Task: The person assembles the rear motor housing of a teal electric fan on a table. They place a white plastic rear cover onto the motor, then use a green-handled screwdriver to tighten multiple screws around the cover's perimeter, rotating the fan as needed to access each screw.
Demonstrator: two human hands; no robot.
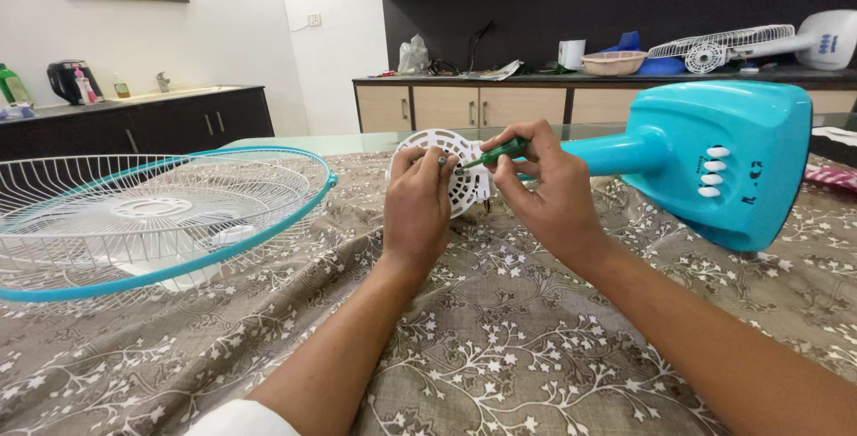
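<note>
Nearest, in the lower half of the frame, the brown flowered tablecloth [500,347] is lying in soft folds that will slide under anything pushed across it. Above it, at centre, the left hand [416,208] is curling around the white motor cover [451,173], fingers closed on its rim and a small screw pinched at the fingertips. The right hand [544,191] is gripping a green screwdriver [498,151] in a closed pinch, its tip pointing left at the cover's slotted face.

The cover is sitting at the end of the blue fan body [714,164], which is lying on its side at centre right. That cover looks like thin, light plastic, stiff but likely brittle at the slots, so the rim seems the safer place to hold. The fan body is probably heavier and smooth, best steadied by its neck.

At left, the fan guard [170,222] with its blue ring is resting on the cloth; its wires look springy and light. Farthest off, in the upper right, another fan [759,43] is lying on the counter [536,79].
</note>
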